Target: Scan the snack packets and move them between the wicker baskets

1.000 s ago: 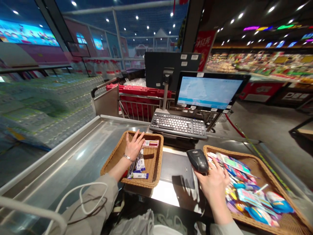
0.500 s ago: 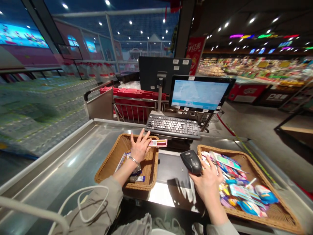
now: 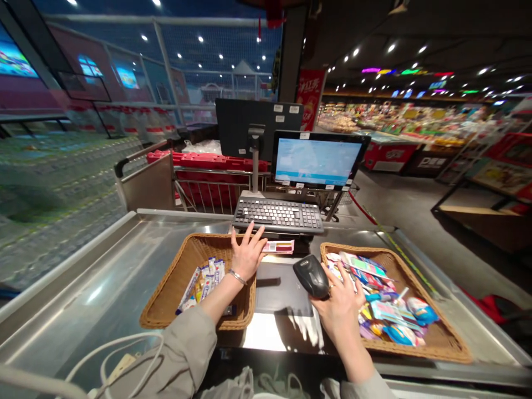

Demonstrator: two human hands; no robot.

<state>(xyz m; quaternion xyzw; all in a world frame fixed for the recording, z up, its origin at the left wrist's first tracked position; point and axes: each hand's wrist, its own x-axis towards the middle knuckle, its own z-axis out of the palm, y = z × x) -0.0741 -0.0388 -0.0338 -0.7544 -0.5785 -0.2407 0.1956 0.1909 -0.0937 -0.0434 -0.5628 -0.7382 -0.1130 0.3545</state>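
Observation:
My left hand (image 3: 248,259), with a bracelet at the wrist, reaches over the right rim of the left wicker basket (image 3: 160,288). Pinched at its fingertips is a slim pink packet (image 3: 285,247) with a barcode, held above the counter just in front of the keyboard. In that basket lie several small wrapped snack sticks (image 3: 210,280). A black handheld barcode scanner (image 3: 311,276) sits in the grip of my right hand (image 3: 341,303), its head pointing left and up toward the packet. Colourful wrapped snacks (image 3: 394,310) fill much of the right wicker basket (image 3: 451,343), beside my right hand.
A keyboard (image 3: 277,215) and a lit monitor (image 3: 318,159) stand behind the baskets on the steel counter (image 3: 103,277). A dark flat panel (image 3: 282,288) lies between the baskets. White cable (image 3: 112,335) loops by my left sleeve. Beyond stands a shopping cart (image 3: 203,191).
My left hand and the pink packet have moved right, past the left basket's rim, uncovering more snack sticks. The scanner stays in my right hand. The whole view has turned slightly right.

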